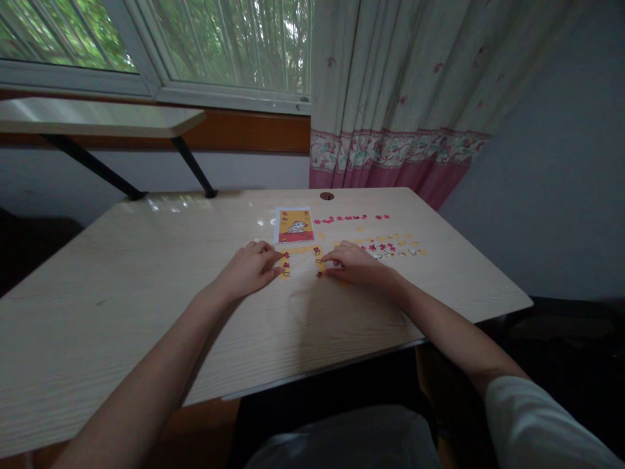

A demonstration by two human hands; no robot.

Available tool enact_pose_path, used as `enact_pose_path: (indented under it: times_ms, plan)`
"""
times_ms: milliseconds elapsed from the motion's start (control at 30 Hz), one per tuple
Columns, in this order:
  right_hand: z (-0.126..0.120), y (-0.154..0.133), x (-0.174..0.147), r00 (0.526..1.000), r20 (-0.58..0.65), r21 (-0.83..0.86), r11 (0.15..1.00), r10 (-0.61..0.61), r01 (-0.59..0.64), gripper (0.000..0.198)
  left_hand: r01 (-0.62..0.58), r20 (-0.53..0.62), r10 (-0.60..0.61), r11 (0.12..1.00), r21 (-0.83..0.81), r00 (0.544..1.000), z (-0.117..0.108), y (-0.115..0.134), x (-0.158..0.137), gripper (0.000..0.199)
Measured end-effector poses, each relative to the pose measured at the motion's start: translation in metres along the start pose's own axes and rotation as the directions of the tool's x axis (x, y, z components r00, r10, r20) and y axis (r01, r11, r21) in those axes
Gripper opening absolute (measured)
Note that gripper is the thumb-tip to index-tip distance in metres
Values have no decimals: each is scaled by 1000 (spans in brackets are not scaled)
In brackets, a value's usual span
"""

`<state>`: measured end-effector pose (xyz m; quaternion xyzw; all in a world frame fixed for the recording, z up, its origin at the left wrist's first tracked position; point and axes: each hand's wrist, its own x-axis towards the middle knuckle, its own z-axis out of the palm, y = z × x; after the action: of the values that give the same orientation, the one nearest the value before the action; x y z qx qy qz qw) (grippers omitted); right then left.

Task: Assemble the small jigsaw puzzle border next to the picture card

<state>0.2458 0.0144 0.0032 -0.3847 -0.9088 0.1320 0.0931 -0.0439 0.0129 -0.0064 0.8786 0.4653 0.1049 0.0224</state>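
Working a small jigsaw at a pale wooden desk (146,312) under a window (161,45), a person rests both bare hands on the few pieces already laid down. The left hand (249,267) lies palm down, its fingers loosely together, fingertips touching a short joined strip of yellow-and-red pieces (285,264). The right hand (354,262) lies flat just beside it, fingertips curled toward a second small cluster of pieces (319,259); whether it pinches one piece or only presses on it cannot be told at this size. Just beyond the hands lies the reference picture (294,225), a yellow and red card with a light figure on it. To its right a row of red pieces (342,218) is lined up, and nearer the right hand lies a looser scatter of yellow, red and white pieces (390,247). By the look of it, the work is at an early stage: sorting is done by colour, and only a first corner or edge is being joined. The next move would call for sliding the two small clusters together without lifting them, keeping the tabs aligned, or else picking a matching yellow piece from the scatter. A flowered curtain (390,98) hangs behind the desk.
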Motion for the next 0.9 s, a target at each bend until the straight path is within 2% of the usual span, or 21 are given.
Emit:
enact_pose_path:
  times_ms: [100, 200, 300, 400, 467, 533, 900]
  plan:
    - [-3, 4, 1, 1000, -21, 10, 1000, -2, 2, 32, -5, -11, 4, 1000, -5, 1000, 1, 0, 0, 42]
    - [-13, 20, 3, 993, -103, 8, 998, 57, -57, 23, -7, -11, 6, 1000, -7, 1000, 1, -1, 0, 42]
    - [-28, 50, 4, 963, -206, -11, 983, 176, -182, 18, -11, -9, 11, 1000, 4, 1000, 1, -1, 0, 42]
    - [-37, 87, 6, 921, -221, -42, 940, 322, -338, 18, -24, -9, 24, 1000, 7, 1000, 2, -2, -1, 42]
    - [-37, 108, 7, 901, -228, -60, 919, 368, -391, 18, -32, -10, 32, 999, 6, 999, 2, -3, -1, 42]
    - [-34, 122, 8, 902, -214, -72, 915, 376, -398, 18, -34, -9, 34, 999, 7, 999, 2, -3, 0, 41]
    - [-30, 130, 12, 893, -116, 30, 901, 434, -434, 12, -25, -22, 25, 1000, -12, 999, 4, -3, 0, 38]
